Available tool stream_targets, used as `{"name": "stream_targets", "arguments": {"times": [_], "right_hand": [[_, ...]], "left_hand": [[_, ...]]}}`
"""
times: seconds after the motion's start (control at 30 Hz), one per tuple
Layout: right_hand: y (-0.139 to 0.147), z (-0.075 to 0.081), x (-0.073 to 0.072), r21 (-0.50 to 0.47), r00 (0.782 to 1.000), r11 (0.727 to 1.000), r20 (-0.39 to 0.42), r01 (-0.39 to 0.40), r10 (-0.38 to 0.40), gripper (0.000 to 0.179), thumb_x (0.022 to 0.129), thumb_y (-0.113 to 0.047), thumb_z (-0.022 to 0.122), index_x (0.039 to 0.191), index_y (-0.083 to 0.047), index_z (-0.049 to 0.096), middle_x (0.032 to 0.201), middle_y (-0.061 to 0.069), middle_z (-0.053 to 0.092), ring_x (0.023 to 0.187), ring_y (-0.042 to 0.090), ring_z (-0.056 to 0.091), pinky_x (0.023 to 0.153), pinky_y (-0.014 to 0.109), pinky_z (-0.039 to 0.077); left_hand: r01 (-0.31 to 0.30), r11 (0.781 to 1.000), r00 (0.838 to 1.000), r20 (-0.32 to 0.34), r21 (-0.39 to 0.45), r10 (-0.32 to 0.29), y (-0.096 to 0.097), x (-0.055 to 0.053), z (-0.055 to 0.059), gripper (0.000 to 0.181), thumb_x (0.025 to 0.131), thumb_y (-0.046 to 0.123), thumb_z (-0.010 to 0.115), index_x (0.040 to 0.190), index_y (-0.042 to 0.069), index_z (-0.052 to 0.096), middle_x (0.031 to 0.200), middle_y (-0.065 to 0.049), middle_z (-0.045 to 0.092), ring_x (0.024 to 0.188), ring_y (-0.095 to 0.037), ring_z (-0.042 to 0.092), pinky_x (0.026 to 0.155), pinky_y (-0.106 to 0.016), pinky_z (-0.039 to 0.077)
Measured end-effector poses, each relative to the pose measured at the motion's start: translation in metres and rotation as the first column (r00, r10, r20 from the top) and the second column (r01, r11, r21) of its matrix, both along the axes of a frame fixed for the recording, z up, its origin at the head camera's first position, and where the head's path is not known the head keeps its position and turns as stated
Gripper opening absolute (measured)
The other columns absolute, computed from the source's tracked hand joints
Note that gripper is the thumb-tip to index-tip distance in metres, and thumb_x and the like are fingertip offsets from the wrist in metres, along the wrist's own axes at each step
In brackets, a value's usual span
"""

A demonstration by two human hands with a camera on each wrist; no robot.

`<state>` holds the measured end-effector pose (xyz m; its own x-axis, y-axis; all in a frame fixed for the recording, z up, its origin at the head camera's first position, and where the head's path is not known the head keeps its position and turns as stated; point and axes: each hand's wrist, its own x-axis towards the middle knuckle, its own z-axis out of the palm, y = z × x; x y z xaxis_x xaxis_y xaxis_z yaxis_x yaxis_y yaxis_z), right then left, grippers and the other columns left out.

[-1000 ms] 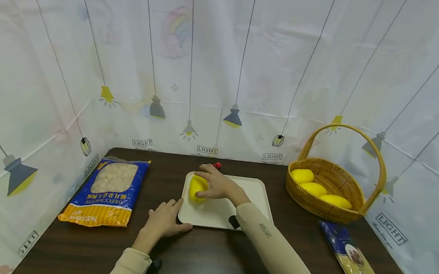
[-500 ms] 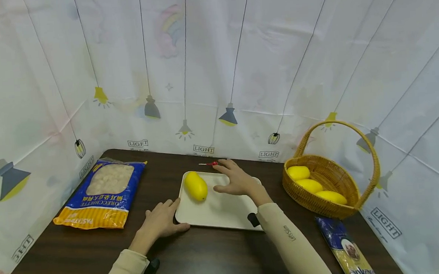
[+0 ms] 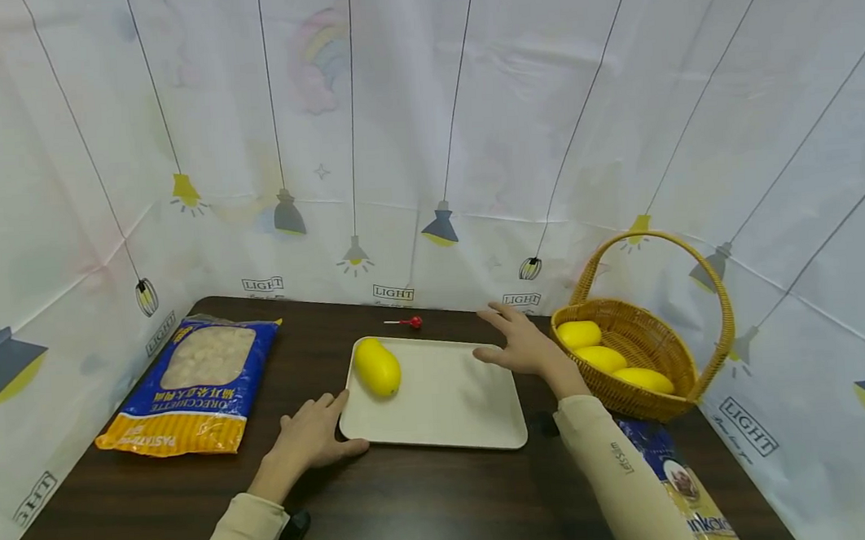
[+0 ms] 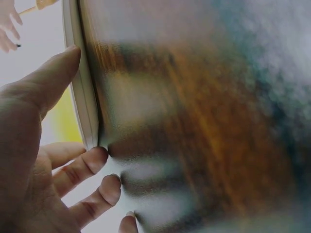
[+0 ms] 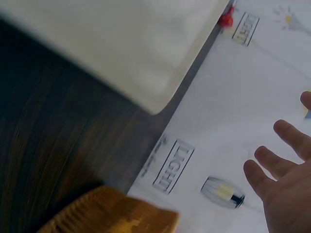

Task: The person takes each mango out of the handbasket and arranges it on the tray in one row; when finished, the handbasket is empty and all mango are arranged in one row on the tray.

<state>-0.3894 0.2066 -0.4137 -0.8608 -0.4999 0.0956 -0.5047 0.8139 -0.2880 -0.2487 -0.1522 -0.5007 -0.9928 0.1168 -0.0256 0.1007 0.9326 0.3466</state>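
A smooth yellow mango (image 3: 377, 367) lies on the left part of the white rectangular tray (image 3: 447, 400). My left hand (image 3: 304, 441) rests at the tray's left front corner, fingers spread along one side and thumb at the front edge. The left wrist view shows that thumb (image 4: 53, 77) against the tray rim, the other fingers (image 4: 80, 170) reaching past the corner. My right hand (image 3: 520, 345) hovers with loosely spread fingers and nothing in it, between the tray's right edge and a wicker basket (image 3: 682, 353). Several more yellow mangoes (image 3: 602, 359) lie in that basket.
A blue and orange orecchiette pasta bag (image 3: 196, 388) lies on the dark table at left. Another blue and gold packet (image 3: 682, 485) is partly behind the right sleeve. Behind the tray is a small red-headed item with a thin white stem (image 3: 415, 322). A printed curtain backs the table.
My right hand has let go of the mango and moved right, away from it toward the basket. The mango stays on the tray; my left hand keeps its place at the corner.
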Motion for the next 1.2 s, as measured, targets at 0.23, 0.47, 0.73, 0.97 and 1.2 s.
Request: {"name": "stream_targets", "arguments": {"times": [0.23,0.47,0.73,0.97,1.2], "right_hand": [[0.047,0.004,-0.001,0.025,0.996,0.997,-0.056,0.073,-0.072,0.080,0.091,-0.052,0.066,0.156,-0.016,0.036,0.163,0.023,0.025,0.148,0.050,0.028,0.113,0.071,0.030],[0.087,0.010,0.002,0.027,0.989,0.989,-0.038,0.143,-0.142,0.082,0.094,-0.053,0.061,0.157,-0.010,0.033,0.163,0.026,0.022,0.148,0.053,0.022,0.113,0.074,0.026],[0.133,0.004,0.010,0.004,0.979,0.980,-0.035,0.201,-0.200,0.081,0.094,-0.053,0.062,0.153,-0.004,0.038,0.157,0.030,0.031,0.142,0.055,0.028,0.112,0.073,0.027],[0.164,-0.001,0.016,0.021,0.968,0.968,-0.020,0.250,-0.250,0.085,0.095,-0.056,0.059,0.154,0.000,0.034,0.156,0.035,0.028,0.139,0.059,0.029,0.108,0.076,0.029],[0.182,-0.002,0.019,0.037,0.954,0.953,0.011,0.300,-0.301,0.087,0.095,-0.059,0.056,0.154,0.001,0.034,0.155,0.038,0.028,0.138,0.060,0.029,0.107,0.077,0.028]], "left_hand": [[-0.001,1.000,1.000,-0.004,0.003,0.001,0.000,0.002,0.002,0.100,0.077,0.068,0.073,0.154,0.014,0.041,0.139,-0.012,0.057,0.122,-0.036,0.056,0.093,-0.077,0.040],[0.007,1.000,1.000,-0.016,0.003,-0.007,0.000,0.001,0.007,0.100,0.076,0.067,0.075,0.153,0.012,0.042,0.138,-0.013,0.058,0.121,-0.037,0.057,0.092,-0.078,0.039],[0.006,1.000,1.000,0.009,0.014,-0.006,0.000,0.001,0.001,0.100,0.075,0.067,0.075,0.153,0.014,0.042,0.137,-0.012,0.059,0.121,-0.036,0.057,0.092,-0.077,0.040],[0.008,1.000,1.000,0.001,0.011,-0.008,-0.001,0.002,-0.003,0.101,0.075,0.068,0.075,0.153,0.015,0.042,0.134,-0.011,0.059,0.119,-0.035,0.057,0.090,-0.076,0.041],[0.000,1.000,1.000,0.002,0.018,0.000,-0.001,0.001,-0.002,0.101,0.075,0.068,0.075,0.154,0.015,0.041,0.136,-0.011,0.058,0.120,-0.035,0.056,0.092,-0.078,0.040]]}}
